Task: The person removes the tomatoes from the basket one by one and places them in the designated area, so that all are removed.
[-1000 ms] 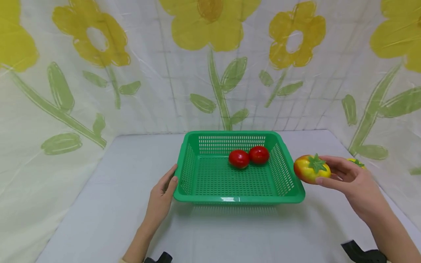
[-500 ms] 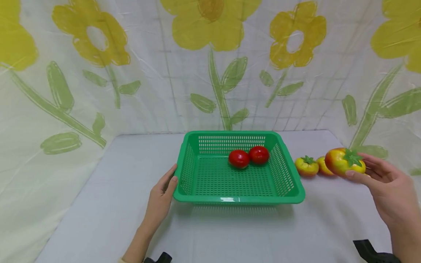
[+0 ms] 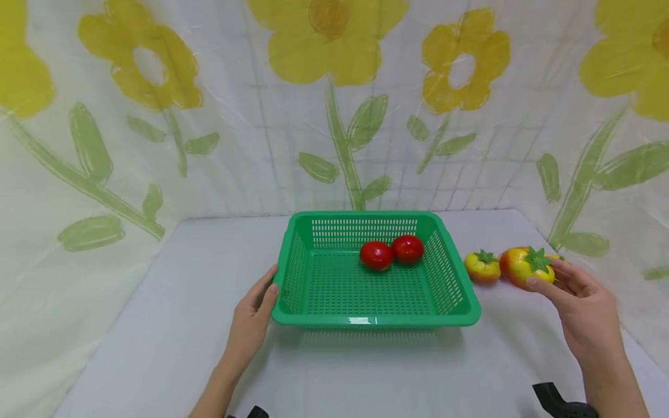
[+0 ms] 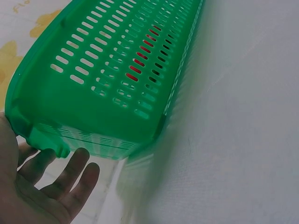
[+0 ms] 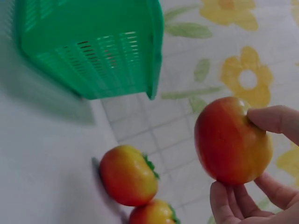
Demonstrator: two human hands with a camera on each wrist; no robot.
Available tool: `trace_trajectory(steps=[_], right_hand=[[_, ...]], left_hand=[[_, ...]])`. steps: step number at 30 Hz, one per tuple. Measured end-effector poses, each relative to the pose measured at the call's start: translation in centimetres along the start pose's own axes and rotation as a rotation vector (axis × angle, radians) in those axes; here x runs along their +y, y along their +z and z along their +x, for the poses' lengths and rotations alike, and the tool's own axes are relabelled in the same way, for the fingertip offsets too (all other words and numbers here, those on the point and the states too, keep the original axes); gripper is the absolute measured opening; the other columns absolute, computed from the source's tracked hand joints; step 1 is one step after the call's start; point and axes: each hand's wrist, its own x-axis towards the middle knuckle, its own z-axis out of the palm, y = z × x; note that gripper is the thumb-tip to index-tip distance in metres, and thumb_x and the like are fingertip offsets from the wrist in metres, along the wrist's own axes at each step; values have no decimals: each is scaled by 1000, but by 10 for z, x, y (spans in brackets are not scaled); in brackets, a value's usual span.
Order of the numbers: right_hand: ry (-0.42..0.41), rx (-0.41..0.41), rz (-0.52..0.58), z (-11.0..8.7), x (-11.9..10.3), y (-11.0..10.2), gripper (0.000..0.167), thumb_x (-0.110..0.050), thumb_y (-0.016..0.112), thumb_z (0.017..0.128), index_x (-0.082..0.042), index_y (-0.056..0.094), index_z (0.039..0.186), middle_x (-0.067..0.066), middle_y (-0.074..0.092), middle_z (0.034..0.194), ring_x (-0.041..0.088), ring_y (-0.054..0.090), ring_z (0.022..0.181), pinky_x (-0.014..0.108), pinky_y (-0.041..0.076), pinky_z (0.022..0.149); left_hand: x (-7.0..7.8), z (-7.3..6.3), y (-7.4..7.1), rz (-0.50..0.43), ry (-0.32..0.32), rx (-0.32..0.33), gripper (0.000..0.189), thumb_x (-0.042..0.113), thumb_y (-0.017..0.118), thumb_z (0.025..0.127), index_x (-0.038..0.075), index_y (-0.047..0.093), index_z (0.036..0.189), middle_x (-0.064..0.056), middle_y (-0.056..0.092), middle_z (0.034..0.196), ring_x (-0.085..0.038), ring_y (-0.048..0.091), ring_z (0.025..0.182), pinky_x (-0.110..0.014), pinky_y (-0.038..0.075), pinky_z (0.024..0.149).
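Observation:
My right hand (image 3: 585, 302) pinches a yellow-and-red tomato (image 3: 524, 267) with a green leafy top, to the right of the green plastic basket (image 3: 376, 320). In the right wrist view the thumb lies on one side of this tomato (image 5: 231, 140) and the fingertips on the other. Two more such tomatoes lie on the table, one (image 3: 482, 267) close to the basket's right side. The other (image 5: 152, 213) is mostly hidden in the head view. My left hand (image 3: 251, 319) holds the basket's left rim, its fingers curving beneath the edge in the left wrist view.
Inside the basket, toward the back right, two glossy red round fruits (image 3: 376, 255) sit side by side. A white-covered table (image 3: 366, 371) bears everything. Behind it hangs a white curtain (image 3: 230, 174) with yellow flowers.
My right hand carried the tomato rightward, away from the basket, then partway back left. The tomatoes on the table came into sight beside it. My left hand stays at the basket's rim.

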Motion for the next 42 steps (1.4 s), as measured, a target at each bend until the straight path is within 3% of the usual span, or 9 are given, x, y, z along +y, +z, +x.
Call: trace_trajectory(steps=[3,8,12,15,22,28,42], right_hand=[[59,-1,-28,1,12,-4,43,3,75,85,-13,68,125,-7,52,121,4,54,101,10,48,76],[161,-12,-248,7,28,-12,49,-13,80,84,-21,63,129,-13,51,117,4,48,101,6,45,72],[173,-99,-447,15,37,-17,49,-25,79,86,-23,60,131,-17,52,112,5,45,101,8,46,72],[165,-150,-506,19,42,-19,45,-28,78,87,-22,61,128,-20,54,108,5,46,101,10,47,73],[190,-210,-598,22,50,-22,56,-36,77,87,-18,57,135,-20,51,113,5,45,104,10,47,74],[156,-264,-660,23,53,-24,58,-34,77,88,-12,56,137,-19,50,114,1,51,96,12,47,74],[144,-338,-650,27,57,-31,53,-28,75,90,-14,57,138,-23,51,114,-2,51,98,13,46,77]], left_hand=[[-2,0,0,9,3,0,47,40,46,105,25,43,150,4,41,150,-19,37,137,-48,34,107],[-5,0,1,20,7,3,47,40,45,106,26,43,150,5,41,150,-18,36,138,-48,34,108],[-6,-1,2,25,11,14,46,39,45,106,25,43,150,5,41,150,-18,37,137,-48,35,107],[-6,-2,1,27,12,13,47,38,45,106,24,42,151,4,41,150,-18,36,138,-49,34,108],[-5,-1,1,32,11,14,47,40,45,106,25,43,150,4,42,150,-19,37,137,-49,35,107],[-3,0,1,20,9,9,48,40,46,105,25,43,150,6,41,150,-17,38,136,-48,36,107],[-1,-2,1,23,4,10,47,41,46,105,28,43,150,5,41,149,-18,37,137,-50,35,107]])
